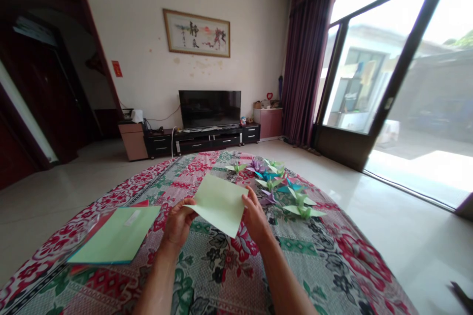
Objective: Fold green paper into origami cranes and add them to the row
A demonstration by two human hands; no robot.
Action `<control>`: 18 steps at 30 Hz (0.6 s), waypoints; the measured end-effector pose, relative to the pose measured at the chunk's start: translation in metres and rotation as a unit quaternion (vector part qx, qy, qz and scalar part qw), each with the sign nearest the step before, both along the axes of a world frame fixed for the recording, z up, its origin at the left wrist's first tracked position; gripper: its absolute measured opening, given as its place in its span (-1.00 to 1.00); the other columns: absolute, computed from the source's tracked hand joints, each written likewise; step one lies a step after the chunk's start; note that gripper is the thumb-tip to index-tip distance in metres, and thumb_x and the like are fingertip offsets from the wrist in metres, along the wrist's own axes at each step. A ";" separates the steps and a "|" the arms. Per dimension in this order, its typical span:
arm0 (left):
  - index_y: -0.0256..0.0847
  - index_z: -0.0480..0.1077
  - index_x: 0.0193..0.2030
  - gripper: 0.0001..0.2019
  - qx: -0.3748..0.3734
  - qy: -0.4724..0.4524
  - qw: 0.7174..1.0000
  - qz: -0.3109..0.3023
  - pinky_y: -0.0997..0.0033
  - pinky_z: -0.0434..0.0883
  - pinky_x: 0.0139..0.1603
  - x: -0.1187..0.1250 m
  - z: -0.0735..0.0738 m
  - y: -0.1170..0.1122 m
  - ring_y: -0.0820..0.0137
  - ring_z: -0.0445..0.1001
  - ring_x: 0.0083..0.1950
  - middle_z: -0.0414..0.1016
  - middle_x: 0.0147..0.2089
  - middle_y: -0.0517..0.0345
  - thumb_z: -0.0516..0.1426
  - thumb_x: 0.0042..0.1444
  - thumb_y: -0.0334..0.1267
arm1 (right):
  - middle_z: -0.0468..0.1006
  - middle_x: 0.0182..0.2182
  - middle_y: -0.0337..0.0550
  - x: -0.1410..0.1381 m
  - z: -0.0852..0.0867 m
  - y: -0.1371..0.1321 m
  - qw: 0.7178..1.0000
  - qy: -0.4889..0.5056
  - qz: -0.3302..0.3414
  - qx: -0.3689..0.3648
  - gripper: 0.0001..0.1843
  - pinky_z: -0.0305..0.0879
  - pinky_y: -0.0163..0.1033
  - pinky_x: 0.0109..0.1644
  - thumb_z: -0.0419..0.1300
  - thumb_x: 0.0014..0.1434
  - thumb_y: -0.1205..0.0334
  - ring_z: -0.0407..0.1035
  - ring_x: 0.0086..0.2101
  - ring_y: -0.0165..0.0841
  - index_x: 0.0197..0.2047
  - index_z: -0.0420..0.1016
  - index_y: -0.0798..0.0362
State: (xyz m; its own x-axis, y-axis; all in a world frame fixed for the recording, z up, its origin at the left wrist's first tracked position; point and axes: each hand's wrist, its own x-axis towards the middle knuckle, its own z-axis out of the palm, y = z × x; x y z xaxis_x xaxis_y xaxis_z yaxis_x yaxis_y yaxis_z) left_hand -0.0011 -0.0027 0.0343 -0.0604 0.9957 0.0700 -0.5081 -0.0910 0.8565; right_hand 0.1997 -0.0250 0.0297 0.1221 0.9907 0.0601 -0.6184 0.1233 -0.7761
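A light green sheet of paper [220,204] is held up over the table, tilted, with one corner pointing down toward me. My left hand [179,224] pinches its left corner between thumb and fingers. At the right corner, my right hand [254,212] grips the sheet, thumb in front and fingers behind. Behind and to the right of it lies a group of folded paper cranes in green, purple and blue, among them a green crane [303,206] and a purple crane [269,198]. A stack of coloured paper [117,237], green on top, rests left of my left hand.
A flowered cloth [229,268] covers the round table. Beyond it stand a low black TV cabinet [210,143] with a television [210,108] and a pinkish side cabinet [271,123]. Large glass doors [364,78] and a purple curtain [308,59] are on the right.
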 end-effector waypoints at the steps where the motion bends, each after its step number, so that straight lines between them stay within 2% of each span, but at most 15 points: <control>1: -0.26 0.35 -0.50 -0.82 -0.004 -0.002 1.000 -0.002 0.56 0.33 -0.45 -0.001 0.000 0.000 0.52 0.39 -0.50 0.43 -0.56 0.30 0.23 -0.34 -0.38 | 0.48 -0.07 -0.12 0.000 0.000 0.000 1.000 0.017 0.005 -0.016 -0.23 0.33 -0.25 -0.27 0.21 0.00 -0.02 0.44 -0.26 -0.31 0.25 0.02 -0.13; 5: -0.23 0.31 -0.48 -0.83 -0.010 0.021 0.998 -0.051 0.54 0.28 -0.52 -0.004 -0.002 -0.001 0.50 0.36 -0.55 0.39 -0.59 0.32 0.20 -0.28 -0.34 | 0.48 -0.06 -0.05 0.003 0.001 -0.001 0.996 0.032 0.066 -0.042 -0.31 0.34 -0.19 -0.23 0.02 0.08 -0.21 0.45 -0.23 -0.26 0.20 0.13 -0.07; 9: -0.21 0.27 -0.49 -0.86 -0.019 0.074 0.992 -0.099 0.52 0.19 -0.59 -0.002 -0.003 -0.006 0.50 0.29 -0.63 0.31 -0.66 0.33 0.15 -0.20 -0.24 | 0.54 -0.21 0.00 0.007 0.006 -0.006 0.988 -0.019 0.140 -0.062 -0.34 0.34 -0.19 -0.22 0.00 0.05 -0.26 0.47 -0.27 -0.23 0.02 0.37 0.09; 12: -0.22 0.29 -0.52 -0.93 -0.027 0.148 0.979 -0.138 0.54 0.17 -0.57 0.003 0.000 -0.011 0.52 0.26 -0.63 0.30 -0.67 0.34 0.11 -0.19 -0.29 | 0.56 -0.35 -0.01 0.009 0.005 -0.009 0.972 -0.056 0.211 -0.088 -0.36 0.32 -0.25 -0.32 0.02 0.02 -0.26 0.47 -0.37 -0.27 -0.16 0.47 0.16; 15: -0.22 0.34 -0.51 -0.95 -0.013 0.206 0.963 -0.171 0.53 0.21 -0.52 0.006 -0.001 -0.012 0.51 0.30 -0.59 0.38 -0.61 0.30 0.09 -0.17 -0.31 | 0.56 -0.48 -0.08 0.008 -0.001 -0.010 0.958 -0.093 0.248 -0.109 -0.60 0.30 -0.31 -0.42 0.18 -0.10 0.02 0.43 -0.51 -0.34 -0.28 0.48 0.15; 16: -0.23 0.37 -0.48 -0.93 -0.004 0.217 0.961 -0.169 0.52 0.23 -0.51 0.006 -0.002 -0.011 0.49 0.33 -0.56 0.42 -0.55 0.26 0.09 -0.16 -0.32 | 0.56 -0.50 -0.12 0.008 -0.004 -0.010 0.958 -0.106 0.241 -0.112 -0.68 0.29 -0.31 -0.43 0.21 -0.17 0.15 0.41 -0.55 -0.36 -0.30 0.47 0.13; 18: -0.24 0.43 -0.34 -0.81 0.019 0.237 0.961 -0.142 0.50 0.29 -0.46 0.004 -0.005 -0.006 0.44 0.41 -0.47 0.51 -0.40 0.18 0.09 -0.17 -0.34 | 0.55 -0.54 -0.18 0.007 -0.009 -0.007 0.962 -0.120 0.216 -0.120 -0.70 0.30 -0.30 -0.45 0.17 -0.26 0.31 0.38 -0.59 -0.37 -0.33 0.45 0.10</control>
State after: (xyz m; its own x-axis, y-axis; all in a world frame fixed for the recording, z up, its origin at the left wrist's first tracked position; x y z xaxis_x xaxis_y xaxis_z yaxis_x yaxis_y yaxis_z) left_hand 0.0029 -0.0090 0.0288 0.2609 0.9635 0.0603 -0.0711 -0.0431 0.9965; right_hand 0.2068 -0.0325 0.0207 -0.2920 0.9352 -0.2005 -0.3715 -0.3041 -0.8772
